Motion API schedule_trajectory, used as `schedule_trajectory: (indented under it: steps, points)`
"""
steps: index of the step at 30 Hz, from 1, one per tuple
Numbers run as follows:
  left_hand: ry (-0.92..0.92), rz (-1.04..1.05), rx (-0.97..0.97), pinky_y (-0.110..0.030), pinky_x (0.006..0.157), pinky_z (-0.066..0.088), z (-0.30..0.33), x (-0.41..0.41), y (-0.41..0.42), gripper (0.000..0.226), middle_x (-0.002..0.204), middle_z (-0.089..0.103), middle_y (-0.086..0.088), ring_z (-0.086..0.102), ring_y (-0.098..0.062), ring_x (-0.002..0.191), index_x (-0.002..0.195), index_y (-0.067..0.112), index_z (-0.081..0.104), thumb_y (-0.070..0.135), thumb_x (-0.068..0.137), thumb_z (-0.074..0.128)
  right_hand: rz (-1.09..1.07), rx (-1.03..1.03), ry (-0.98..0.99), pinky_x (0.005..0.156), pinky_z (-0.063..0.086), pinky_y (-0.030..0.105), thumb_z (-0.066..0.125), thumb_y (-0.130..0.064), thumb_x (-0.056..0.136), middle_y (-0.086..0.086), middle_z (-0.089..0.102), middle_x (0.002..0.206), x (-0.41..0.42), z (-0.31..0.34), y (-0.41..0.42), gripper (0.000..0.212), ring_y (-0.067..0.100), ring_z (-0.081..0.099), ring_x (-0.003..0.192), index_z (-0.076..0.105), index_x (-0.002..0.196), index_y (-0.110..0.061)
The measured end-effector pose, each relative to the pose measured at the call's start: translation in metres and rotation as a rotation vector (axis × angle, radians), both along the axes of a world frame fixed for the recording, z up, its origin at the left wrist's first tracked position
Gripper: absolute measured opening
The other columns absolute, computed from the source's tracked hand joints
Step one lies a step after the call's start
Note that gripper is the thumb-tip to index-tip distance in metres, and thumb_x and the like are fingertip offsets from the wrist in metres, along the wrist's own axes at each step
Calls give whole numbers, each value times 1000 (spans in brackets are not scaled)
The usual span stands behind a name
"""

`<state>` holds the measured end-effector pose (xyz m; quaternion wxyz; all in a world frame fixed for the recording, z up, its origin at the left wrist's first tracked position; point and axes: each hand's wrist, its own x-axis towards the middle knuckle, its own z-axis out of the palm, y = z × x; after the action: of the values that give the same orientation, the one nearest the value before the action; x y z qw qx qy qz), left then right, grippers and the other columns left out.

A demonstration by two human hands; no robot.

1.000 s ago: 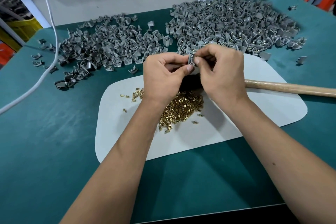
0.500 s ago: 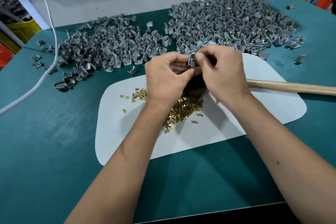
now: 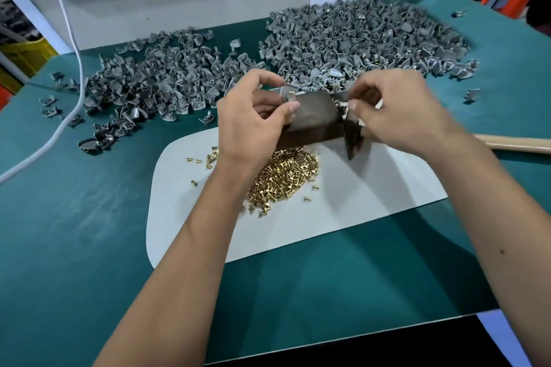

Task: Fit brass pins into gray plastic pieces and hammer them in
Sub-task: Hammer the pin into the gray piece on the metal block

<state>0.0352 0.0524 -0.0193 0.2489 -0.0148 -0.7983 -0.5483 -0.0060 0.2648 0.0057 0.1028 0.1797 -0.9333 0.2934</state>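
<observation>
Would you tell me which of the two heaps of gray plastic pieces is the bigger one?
The right heap, behind the right hand, is bigger: dense and piled high. The left heap is thinner and more scattered.

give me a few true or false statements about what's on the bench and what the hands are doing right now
1. The left hand pinches a gray plastic piece with a brass pin showing in it. True.
2. The brass pins lie heaped on the bare green table top. False: they lie on the white mat.
3. The right hand grips the hammer's wooden handle. False: the handle lies on the table, apart from the fingers.
4. Two piles of gray pieces lie beyond the mat, the right pile denser than the left pile. True.
5. A dark metal block stands between the hands. True.
</observation>
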Motion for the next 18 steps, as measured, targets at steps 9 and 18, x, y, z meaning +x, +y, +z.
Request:
schedule_trajectory:
  steps: [9, 18]
  points:
    - [-113, -22, -286, -40, 110, 43, -11, -11, -13, 11, 115, 73, 10, 57, -18, 123, 98, 26, 81, 23, 88, 79, -19, 279, -197, 75, 52, 38, 81, -28, 82, 1, 66, 81, -10, -16, 22, 19, 27, 62, 83, 63, 85, -21]
    - [-163, -101, -49, -28, 105, 51, -6, -4, -13, 18, 119, 73, -3, 65, -5, 116, 98, 8, 80, 3, 81, 83, 2, 200, -153, 75, 52, 43, 61, -28, 100, 2, 67, 90, -8, -1, 30, 9, 26, 61, 84, 58, 94, -22]
